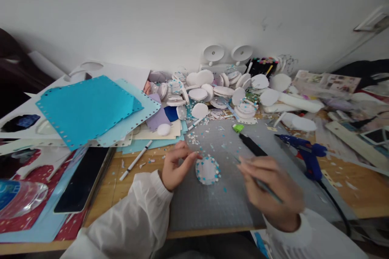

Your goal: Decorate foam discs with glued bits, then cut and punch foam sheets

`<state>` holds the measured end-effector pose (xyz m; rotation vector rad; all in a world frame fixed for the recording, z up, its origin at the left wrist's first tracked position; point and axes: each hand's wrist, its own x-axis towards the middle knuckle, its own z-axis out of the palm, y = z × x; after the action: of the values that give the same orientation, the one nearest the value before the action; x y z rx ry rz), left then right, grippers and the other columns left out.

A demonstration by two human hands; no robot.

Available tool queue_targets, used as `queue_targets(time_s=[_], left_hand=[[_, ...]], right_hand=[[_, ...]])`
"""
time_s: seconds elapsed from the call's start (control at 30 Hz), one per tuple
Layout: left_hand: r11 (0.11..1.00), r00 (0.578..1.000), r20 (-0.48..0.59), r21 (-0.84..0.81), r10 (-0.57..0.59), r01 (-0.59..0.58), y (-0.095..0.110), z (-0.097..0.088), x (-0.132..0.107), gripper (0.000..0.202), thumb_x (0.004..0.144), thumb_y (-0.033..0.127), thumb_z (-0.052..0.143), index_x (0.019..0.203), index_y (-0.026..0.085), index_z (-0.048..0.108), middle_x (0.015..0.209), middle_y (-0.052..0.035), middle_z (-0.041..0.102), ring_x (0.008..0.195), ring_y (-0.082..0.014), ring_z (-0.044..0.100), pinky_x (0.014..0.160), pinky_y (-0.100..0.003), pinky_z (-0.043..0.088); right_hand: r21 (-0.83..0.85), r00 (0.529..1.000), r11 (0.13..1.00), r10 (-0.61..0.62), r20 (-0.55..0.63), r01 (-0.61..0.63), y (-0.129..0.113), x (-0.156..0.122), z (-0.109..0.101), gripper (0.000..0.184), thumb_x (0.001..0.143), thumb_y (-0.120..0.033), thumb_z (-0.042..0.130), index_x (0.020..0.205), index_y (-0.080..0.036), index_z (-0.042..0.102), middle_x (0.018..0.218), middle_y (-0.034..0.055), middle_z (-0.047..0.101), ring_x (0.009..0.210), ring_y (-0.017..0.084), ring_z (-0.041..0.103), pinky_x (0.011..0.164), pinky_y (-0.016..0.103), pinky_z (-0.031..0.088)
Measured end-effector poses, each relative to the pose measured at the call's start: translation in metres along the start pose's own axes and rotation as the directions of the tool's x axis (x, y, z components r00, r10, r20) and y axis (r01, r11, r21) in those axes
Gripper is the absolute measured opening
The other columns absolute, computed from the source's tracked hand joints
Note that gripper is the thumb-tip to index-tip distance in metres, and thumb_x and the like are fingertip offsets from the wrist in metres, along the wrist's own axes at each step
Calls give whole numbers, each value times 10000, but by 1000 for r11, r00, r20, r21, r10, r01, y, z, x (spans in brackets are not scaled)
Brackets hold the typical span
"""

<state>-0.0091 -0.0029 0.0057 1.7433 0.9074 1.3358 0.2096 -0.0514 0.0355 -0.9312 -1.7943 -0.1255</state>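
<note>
A round white paper disc (208, 170) lies on the grey cutting mat (219, 206), its rim ringed with small blue and white pieces. My left hand (180, 165) is curled at the disc's upper left, thumb and fingertips closed in at its edge. My right hand (270, 190), smeared by motion, grips a thin stick-like tool to the right of the disc; its exact kind is unclear. Tiny blue and white bits (194, 139) are scattered on the mat above the disc. A black pen-shaped tool (252, 145) lies just beyond my right hand.
A blue glue gun (306, 151) with a black cable rests at right. White discs (198, 94) are heaped along the wall. Blue sheets (91, 109), a phone (82, 180), a white pen (135, 160) and a plastic bottle (22, 198) occupy the left.
</note>
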Motion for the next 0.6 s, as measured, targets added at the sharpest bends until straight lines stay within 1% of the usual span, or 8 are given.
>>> queue_targets(time_s=[0.03, 0.13, 0.2, 0.27, 0.37, 0.43, 0.53, 0.6], left_hand=[[1000, 1000, 18, -16, 23, -23, 4, 0, -1, 358, 922, 389, 534, 757, 164, 759, 592, -31, 550, 610, -145, 500, 618, -275, 396], [993, 995, 80, -104, 62, -53, 13, 1, -3, 389, 933, 388, 515, 734, 160, 759, 550, -20, 514, 563, -132, 473, 581, -269, 377], [989, 993, 118, -145, 22, -4, 15, 2, -5, 398, 935, 382, 513, 714, 154, 753, 550, -28, 535, 561, -132, 480, 571, -266, 376], [984, 989, 133, -153, -68, 88, 15, 3, -7, 393, 929, 382, 525, 707, 150, 752, 569, -40, 571, 572, -135, 499, 568, -262, 379], [962, 976, 103, -180, -190, 207, 13, 3, -8, 393, 902, 415, 563, 679, 147, 745, 583, -42, 597, 583, -134, 515, 569, -250, 384], [945, 966, 72, -204, -247, 257, 11, 3, -7, 413, 882, 448, 582, 641, 145, 727, 572, -30, 585, 571, -126, 502, 568, -245, 379], [931, 953, 51, -208, -297, 301, 6, 2, -6, 460, 882, 493, 556, 616, 146, 699, 579, -23, 581, 564, -122, 491, 581, -249, 376], [928, 950, 47, -203, -309, 311, 3, 2, -5, 477, 887, 508, 532, 605, 150, 675, 593, -23, 579, 579, -127, 490, 604, -253, 382]], right_hand=[[-24, 989, 991, -131, 64, 133, -4, 4, 3, 251, 788, -24, 640, 979, -183, 672, 886, 72, 717, 762, 174, 667, 661, 316, 570], [-33, 885, 902, -415, 212, 430, -13, 16, 16, 167, 866, -46, 551, 956, -105, 679, 904, 113, 735, 799, 172, 676, 694, 302, 577], [-21, 833, 853, -503, 230, 521, -18, 20, 27, 189, 897, -56, 505, 896, -77, 692, 883, 121, 740, 785, 173, 672, 684, 297, 569], [-3, 813, 831, -543, 211, 556, -20, 19, 39, 209, 901, -54, 493, 868, -67, 699, 877, 122, 739, 769, 173, 662, 669, 294, 558], [7, 838, 862, -495, 230, 507, -22, 14, 49, 172, 882, -51, 530, 904, -77, 699, 915, 115, 729, 831, 180, 648, 723, 305, 548], [3, 868, 901, -419, 267, 434, -22, 10, 45, 170, 871, -61, 556, 970, -100, 689, 952, 101, 716, 909, 188, 637, 790, 321, 537], [-99, 928, 945, -281, 247, 312, -15, -1, 23, 243, 848, -53, 556, 1045, -149, 661, 977, 90, 689, 922, 197, 631, 809, 346, 526], [-268, 985, 953, -108, 136, 142, 1, -18, -2, 262, 796, -43, 592, 1012, -178, 656, 923, 95, 672, 850, 222, 639, 753, 378, 518]])
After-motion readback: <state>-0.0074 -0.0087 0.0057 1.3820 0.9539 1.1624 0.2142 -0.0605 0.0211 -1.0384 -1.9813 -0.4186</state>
